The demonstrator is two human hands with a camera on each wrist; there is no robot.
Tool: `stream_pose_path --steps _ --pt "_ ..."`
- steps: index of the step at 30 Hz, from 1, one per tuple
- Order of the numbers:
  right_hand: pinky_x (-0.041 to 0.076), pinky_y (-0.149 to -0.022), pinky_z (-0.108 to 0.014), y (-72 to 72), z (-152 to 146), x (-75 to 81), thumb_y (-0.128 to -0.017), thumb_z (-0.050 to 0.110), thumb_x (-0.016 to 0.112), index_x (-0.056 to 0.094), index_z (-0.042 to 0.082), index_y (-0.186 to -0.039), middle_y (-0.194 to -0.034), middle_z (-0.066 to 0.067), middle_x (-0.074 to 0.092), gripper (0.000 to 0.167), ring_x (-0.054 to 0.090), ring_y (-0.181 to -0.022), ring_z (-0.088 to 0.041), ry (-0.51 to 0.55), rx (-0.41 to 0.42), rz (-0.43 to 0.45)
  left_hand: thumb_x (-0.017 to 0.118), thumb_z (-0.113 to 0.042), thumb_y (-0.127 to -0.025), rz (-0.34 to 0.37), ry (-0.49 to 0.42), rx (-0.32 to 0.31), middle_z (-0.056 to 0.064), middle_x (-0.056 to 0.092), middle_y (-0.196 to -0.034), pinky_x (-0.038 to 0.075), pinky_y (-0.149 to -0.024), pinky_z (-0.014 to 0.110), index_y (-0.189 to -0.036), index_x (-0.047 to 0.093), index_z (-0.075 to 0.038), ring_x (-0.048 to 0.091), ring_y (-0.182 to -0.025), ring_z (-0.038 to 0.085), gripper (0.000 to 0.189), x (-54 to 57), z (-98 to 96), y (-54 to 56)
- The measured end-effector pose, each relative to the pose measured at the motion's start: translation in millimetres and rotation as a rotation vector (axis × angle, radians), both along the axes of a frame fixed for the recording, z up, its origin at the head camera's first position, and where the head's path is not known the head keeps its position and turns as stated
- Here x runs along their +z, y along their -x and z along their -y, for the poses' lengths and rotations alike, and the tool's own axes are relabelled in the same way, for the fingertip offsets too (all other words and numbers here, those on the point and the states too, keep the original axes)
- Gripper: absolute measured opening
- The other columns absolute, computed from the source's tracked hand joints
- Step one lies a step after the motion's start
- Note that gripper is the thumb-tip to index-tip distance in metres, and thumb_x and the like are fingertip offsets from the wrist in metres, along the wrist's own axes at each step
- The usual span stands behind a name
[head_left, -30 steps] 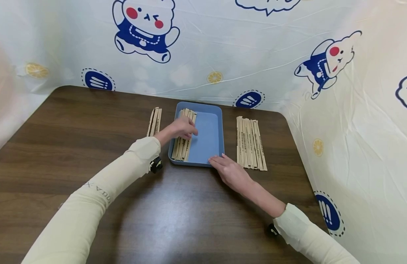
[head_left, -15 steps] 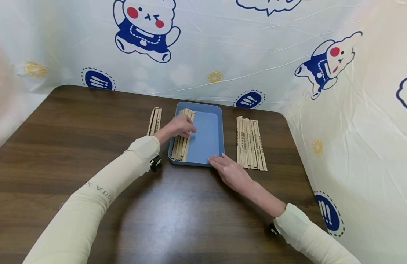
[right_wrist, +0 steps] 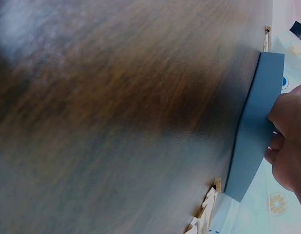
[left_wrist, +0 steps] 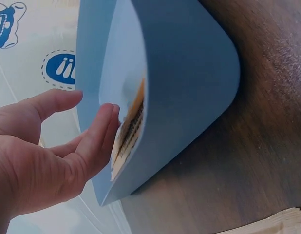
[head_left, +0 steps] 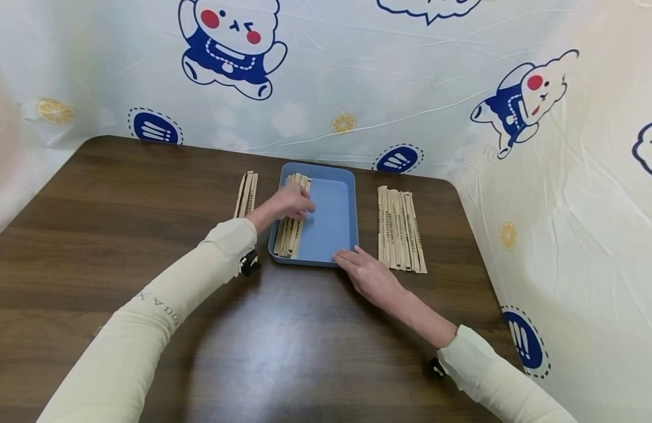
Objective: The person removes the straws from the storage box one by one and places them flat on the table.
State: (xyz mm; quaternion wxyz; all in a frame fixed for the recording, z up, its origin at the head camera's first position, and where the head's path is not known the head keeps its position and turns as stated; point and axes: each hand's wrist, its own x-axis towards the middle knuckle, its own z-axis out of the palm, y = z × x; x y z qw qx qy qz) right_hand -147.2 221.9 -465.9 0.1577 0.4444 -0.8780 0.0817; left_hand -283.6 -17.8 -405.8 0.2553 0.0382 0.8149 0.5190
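A blue tray [head_left: 328,223] stands at the back middle of the table, with a bundle of thin, printed paper-wrapped sticks [head_left: 287,239] along its left side. Over this bundle is my left hand [head_left: 293,201], which hides the bundle's middle. In the left wrist view the fingertips [left_wrist: 110,111] touch the wrapped sticks, and the thumb stands apart with a gap between. My right hand [head_left: 369,275] grips the tray's near right corner, its fingers over the rim; the right wrist view has the hand [right_wrist: 290,141] at the wall's top edge.
Several more paper-wrapped sticks [head_left: 400,229] lie side by side right of the tray. A few others [head_left: 246,194] lie to its left, partly behind the left forearm. A patterned curtain [head_left: 326,70] hangs behind the brown table [head_left: 283,341] and along its right side.
My left hand has shifted slightly left and back over the bundle, and the bundle's right edge sits a little further left. The right hand has kept its place.
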Motion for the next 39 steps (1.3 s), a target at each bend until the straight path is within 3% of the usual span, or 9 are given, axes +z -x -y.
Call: stream_pose_path --steps 1,4,8,16,19,22,31,36,39 --pt "0.046 -0.104 -0.045 0.0 0 0.2 -0.091 -0.006 0.067 0.066 -0.002 -0.125 -0.124 -0.015 0.067 0.034 0.063 -0.116 -0.026 -0.001 0.000 -0.001 0.065 -0.004 -0.093 -0.006 0.007 0.005 0.017 0.058 -0.097 0.057 -0.089 0.042 -0.125 0.054 0.009 0.060 -0.071 0.019 0.036 1.1 0.3 -0.1" --pt "0.045 -0.105 -0.045 0.2 0 0.7 -0.092 -0.006 0.067 0.066 -0.002 -0.126 -0.124 -0.016 0.066 0.034 0.063 -0.116 -0.026 -0.003 -0.003 0.002 0.064 -0.005 -0.094 -0.021 0.025 0.013 0.009 0.055 -0.078 0.057 -0.085 0.040 -0.097 0.057 0.003 0.056 -0.065 0.018 0.011 5.2 1.8 -0.1" --pt "0.045 -0.105 -0.045 0.2 -1 1.2 -0.092 -0.006 0.066 0.066 -0.002 -0.126 -0.124 -0.016 0.066 0.034 0.063 -0.117 -0.026 -0.002 -0.005 0.007 0.063 -0.004 -0.093 -0.019 0.021 0.016 0.001 0.042 -0.066 0.057 -0.082 0.040 -0.079 0.044 -0.007 0.049 -0.059 0.015 0.024 6.2 3.3 0.8" --pt "0.046 -0.104 -0.046 1.0 -1 0.2 -0.090 -0.007 0.068 0.066 -0.004 -0.125 -0.123 -0.017 0.066 0.035 0.063 -0.115 -0.027 0.021 0.008 0.010 0.063 -0.004 -0.093 -0.024 0.001 -0.008 0.005 0.048 -0.067 0.058 -0.083 0.042 -0.076 0.046 -0.006 0.056 -0.063 0.020 0.024 0.5 1.8 2.5" --pt "0.046 -0.104 -0.046 1.0 -1 -0.2 -0.091 -0.007 0.067 0.066 -0.003 -0.125 -0.124 -0.016 0.066 0.034 0.063 -0.115 -0.027 0.020 0.006 0.014 0.063 -0.004 -0.094 -0.011 0.006 -0.016 0.013 0.059 -0.090 0.058 -0.085 0.040 -0.098 0.059 0.003 0.065 -0.080 0.027 0.009 -1.1 -0.5 2.8" --pt "0.046 -0.104 -0.046 0.4 0 0.4 -0.091 -0.006 0.067 0.066 -0.003 -0.125 -0.124 -0.016 0.066 0.034 0.063 -0.116 -0.026 0.015 0.002 0.013 0.062 -0.005 -0.095 -0.003 0.019 -0.023 0.018 0.058 -0.106 0.057 -0.088 0.039 -0.120 0.058 0.008 0.066 -0.092 0.030 0.028 -1.6 -3.2 3.0" --pt "0.045 -0.105 -0.045 0.5 0 0.4 -0.091 -0.006 0.067 0.066 -0.002 -0.126 -0.125 -0.015 0.066 0.035 0.062 -0.117 -0.025 0.010 -0.004 0.008 0.062 -0.004 -0.095 0.002 0.037 -0.033 0.016 0.059 -0.103 0.058 -0.087 0.039 -0.116 0.060 0.007 0.065 -0.081 0.025 0.024 -3.9 -7.1 3.7" --pt "0.045 -0.105 -0.046 0.8 0 0.4 -0.091 -0.006 0.068 0.066 -0.003 -0.125 -0.124 -0.016 0.066 0.035 0.063 -0.116 -0.026 0.019 -0.001 0.011 0.063 -0.005 -0.094 -0.025 0.077 -0.045 0.015 0.062 -0.088 0.059 -0.082 0.039 -0.081 0.058 0.001 0.064 -0.071 0.023 0.015 -6.0 -9.9 3.8" --pt "0.045 -0.105 -0.046 0.9 0 -0.1 -0.091 -0.005 0.068 0.066 -0.003 -0.126 -0.125 -0.016 0.066 0.035 0.063 -0.116 -0.026 0.016 0.003 0.013 0.065 -0.008 -0.093 -0.047 0.134 -0.056 0.016 0.065 -0.088 0.060 -0.079 0.038 -0.080 0.062 0.001 0.067 -0.075 0.024 0.016 -6.1 -13.6 2.8"
